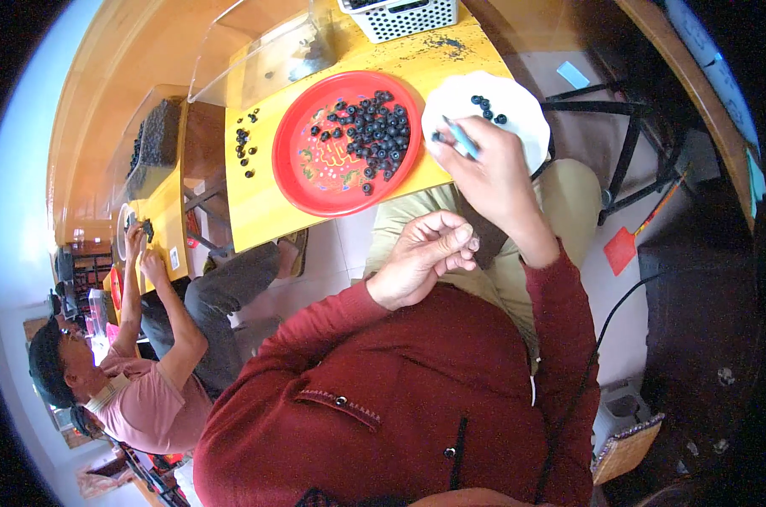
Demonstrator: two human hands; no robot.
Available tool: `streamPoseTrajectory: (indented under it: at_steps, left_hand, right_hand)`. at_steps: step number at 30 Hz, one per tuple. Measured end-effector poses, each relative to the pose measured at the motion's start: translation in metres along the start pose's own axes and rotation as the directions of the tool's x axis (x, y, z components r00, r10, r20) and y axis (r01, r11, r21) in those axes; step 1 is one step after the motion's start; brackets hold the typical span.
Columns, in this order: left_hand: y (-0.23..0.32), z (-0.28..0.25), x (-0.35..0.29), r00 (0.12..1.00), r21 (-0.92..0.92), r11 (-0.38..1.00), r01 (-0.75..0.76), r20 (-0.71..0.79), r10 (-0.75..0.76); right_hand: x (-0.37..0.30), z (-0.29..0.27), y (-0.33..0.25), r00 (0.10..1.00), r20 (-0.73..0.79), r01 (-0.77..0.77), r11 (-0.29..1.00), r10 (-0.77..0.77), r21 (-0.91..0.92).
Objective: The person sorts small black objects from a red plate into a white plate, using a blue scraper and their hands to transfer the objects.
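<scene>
My right hand [494, 173] is over the near left part of a scalloped white plate [525, 139], its fingers closed round a slim light-blue tool [462, 138], whose exact kind I cannot make out. A small dark ball [436, 136] shows by these fingertips. Several dark round beads [487, 107] lie on the plate's far side. Lower and to the left, above my lap, my left hand [425, 258] has thumb and fingers pinched together; what they hold, if anything, is too small to name. Left of the plate, a red tray [294, 182] carries many more dark beads [381, 131].
The yellow table [246, 215] has loose beads [245, 148] on its left. Behind are a clear bin [256, 63], a white perforated basket [412, 21] and dark crumbs [446, 44]. A person [146, 397] sits at another table on the left. A red fly swatter [621, 251] is at right.
</scene>
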State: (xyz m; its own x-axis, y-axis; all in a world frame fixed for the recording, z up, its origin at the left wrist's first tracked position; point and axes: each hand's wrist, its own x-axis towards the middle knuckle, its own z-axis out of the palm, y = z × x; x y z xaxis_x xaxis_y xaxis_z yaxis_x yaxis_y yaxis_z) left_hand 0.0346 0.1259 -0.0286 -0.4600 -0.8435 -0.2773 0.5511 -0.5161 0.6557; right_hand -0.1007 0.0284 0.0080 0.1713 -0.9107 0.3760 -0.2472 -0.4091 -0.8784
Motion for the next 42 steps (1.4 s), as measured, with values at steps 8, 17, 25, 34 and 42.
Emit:
streamPoseTrajectory:
  at_steps: [8, 17, 25, 34, 42]
  left_hand:
    - [-0.005, -0.018, 0.002, 0.999, 0.018, 0.999, -0.035, -0.014, 0.035]
    - [-0.009, -0.018, 0.008, 1.0, 0.175, 0.984, -0.017, 0.028, 0.013]
    - [-0.009, -0.019, 0.01, 0.997, 0.305, 0.951, -0.045, 0.078, 0.022]
    - [-0.004, -0.014, 0.011, 0.994, 0.302, 0.948, -0.097, 0.074, 0.078]
    - [0.014, 0.005, 0.02, 0.957, 0.22, 0.936, -0.273, -0.032, 0.287]
  right_hand:
    - [0.032, -0.002, 0.034, 0.999, 0.007, 0.051, 0.994, -0.05, -0.095]
    - [0.025, -0.085, 0.048, 0.981, 0.052, -0.099, 0.716, 0.186, -0.691]
    - [0.032, -0.06, 0.054, 0.953, 0.158, -0.043, 0.632, 0.258, -0.773]
    - [0.028, -0.059, 0.051, 0.951, 0.104, -0.102, 0.612, 0.292, -0.784]
    - [-0.029, -0.046, -0.003, 0.996, 0.062, -0.051, 0.965, 0.069, -0.256]
